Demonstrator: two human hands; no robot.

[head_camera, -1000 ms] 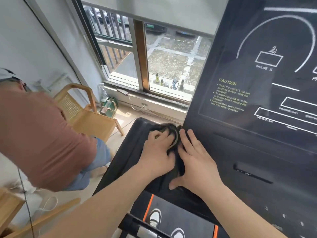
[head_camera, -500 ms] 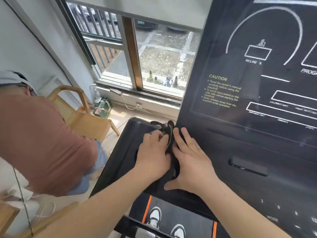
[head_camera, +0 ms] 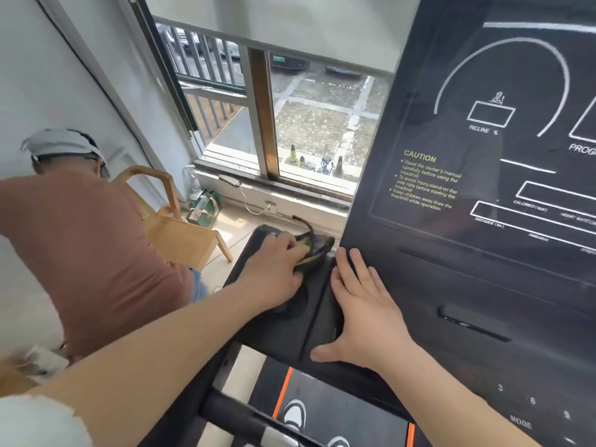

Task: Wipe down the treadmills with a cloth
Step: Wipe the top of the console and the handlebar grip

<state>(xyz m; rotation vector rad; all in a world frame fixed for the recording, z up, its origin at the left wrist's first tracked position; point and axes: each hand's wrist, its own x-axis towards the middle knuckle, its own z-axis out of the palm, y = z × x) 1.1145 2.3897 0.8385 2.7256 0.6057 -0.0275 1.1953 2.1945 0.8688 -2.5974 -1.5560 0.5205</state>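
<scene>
At centre frame, one dark cloth lies bunched on the far end of the treadmill's black side tray, gripped by the curled fingers of the left hand. One right hand rests flat with straight fingers just beside it, holding nothing, against the foot of the one console panel. At left of frame: one other person in a reddish shirt, one wooden chair, and one green bag below the window, contents not visible.
</scene>
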